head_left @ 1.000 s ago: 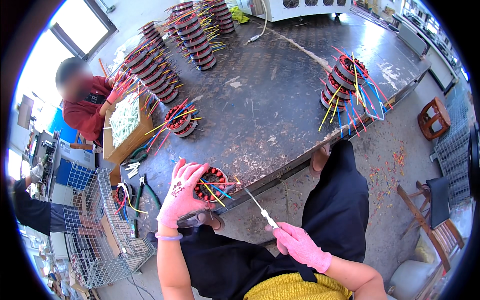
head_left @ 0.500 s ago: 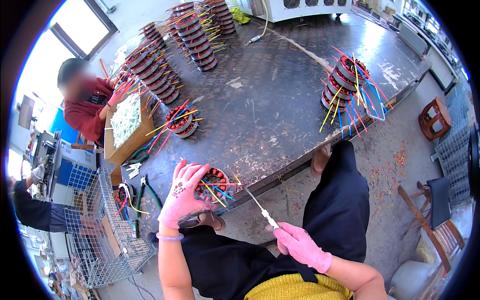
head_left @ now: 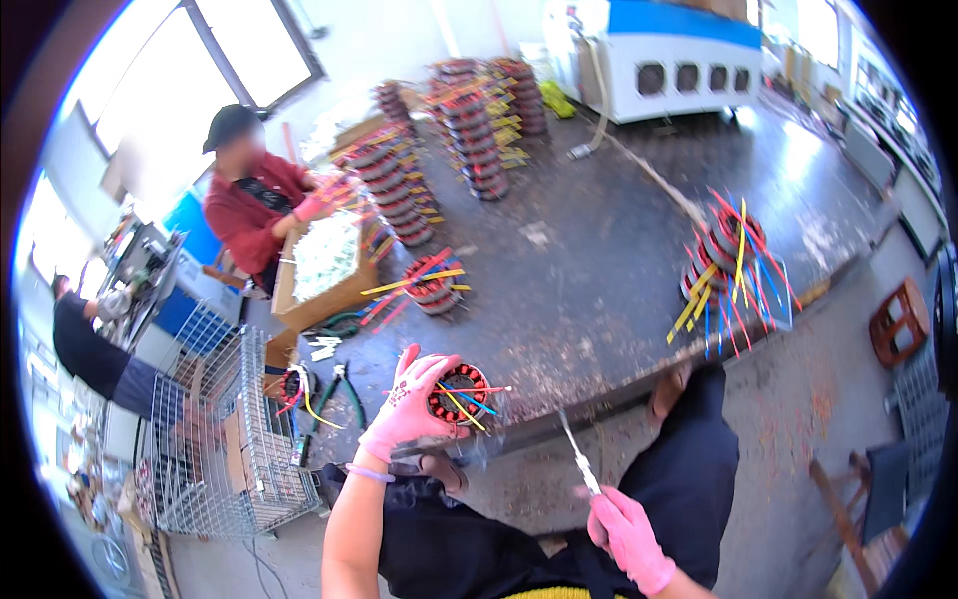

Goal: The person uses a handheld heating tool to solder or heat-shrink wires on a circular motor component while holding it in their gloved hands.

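At the table's near edge my left hand point(head_left: 409, 407), in a pink glove, grips the left side of a motor stator point(head_left: 481, 378). Red windings ring it, and red, blue and yellow leads lie across its top. My right hand point(head_left: 627, 539), gloved alike, holds a soldering iron point(head_left: 584, 467) by its handle, in front of the table edge. The iron's thin metal tip points up and away, apart from the stator. Faint smoke hangs between the two. Another stator point(head_left: 433, 290) with coloured leads stands farther back.
Tall stator stacks point(head_left: 473, 145) stand at the back; a shorter stack point(head_left: 714, 265) is at right. Green-handled pliers point(head_left: 342, 394) lie left of my hand. A box of white pieces point(head_left: 324, 270) sits near a co-worker point(head_left: 254, 200). A wire cart point(head_left: 225, 439) adjoins the table.
The view has shifted, so the scene sits lower and farther right. The iron's tip has drawn away from the stator's leads toward me. My left hand keeps its grip.
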Tool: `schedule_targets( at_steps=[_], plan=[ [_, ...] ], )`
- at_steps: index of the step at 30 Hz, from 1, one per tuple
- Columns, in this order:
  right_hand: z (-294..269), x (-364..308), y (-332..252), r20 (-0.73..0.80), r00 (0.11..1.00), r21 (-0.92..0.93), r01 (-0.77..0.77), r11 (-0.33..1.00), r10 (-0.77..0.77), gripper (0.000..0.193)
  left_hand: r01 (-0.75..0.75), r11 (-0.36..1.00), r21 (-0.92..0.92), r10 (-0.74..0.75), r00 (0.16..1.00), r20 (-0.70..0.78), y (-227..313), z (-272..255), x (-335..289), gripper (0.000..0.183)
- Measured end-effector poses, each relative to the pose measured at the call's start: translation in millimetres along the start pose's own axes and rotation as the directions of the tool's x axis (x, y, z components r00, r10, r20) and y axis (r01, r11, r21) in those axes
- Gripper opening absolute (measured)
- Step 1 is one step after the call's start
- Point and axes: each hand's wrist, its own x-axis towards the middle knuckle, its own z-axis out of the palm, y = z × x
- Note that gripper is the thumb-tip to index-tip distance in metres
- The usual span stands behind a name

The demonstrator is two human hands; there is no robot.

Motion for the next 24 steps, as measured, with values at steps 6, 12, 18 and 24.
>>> schedule_targets(
  at_steps=[6, 12, 18, 24],
  plan=[
    [-32.4, 2.1, 8.1, -0.06, 0.998, 0.04, 0.026, 0.999, -0.023, 0.034, 0.139, 0.987, 0.078, -0.116, 0.963, -0.242, -40.9, -61.6, 48.5, 0.105],
    [-15.2, 2.1, -15.3, -0.063, 0.989, -0.072, 0.129, 0.989, -0.133, 0.028, 0.368, 0.93, -0.024, -0.363, 0.901, -0.237, -93.1, -65.2, 95.9, 0.111],
    [-19.2, -0.9, -26.5, -0.128, 0.983, -0.136, 0.113, 0.984, -0.131, 0.036, 0.462, 0.886, 0.029, -0.445, 0.869, -0.216, -99.8, -39.9, 129.0, 0.115],
    [-18.5, 5.8, -28.7, -0.123, 0.984, -0.141, 0.114, 0.983, -0.132, 0.036, 0.52, 0.853, 0.05, -0.505, 0.845, -0.176, -104.6, -24.1, 135.2, 0.114]
  ],
)
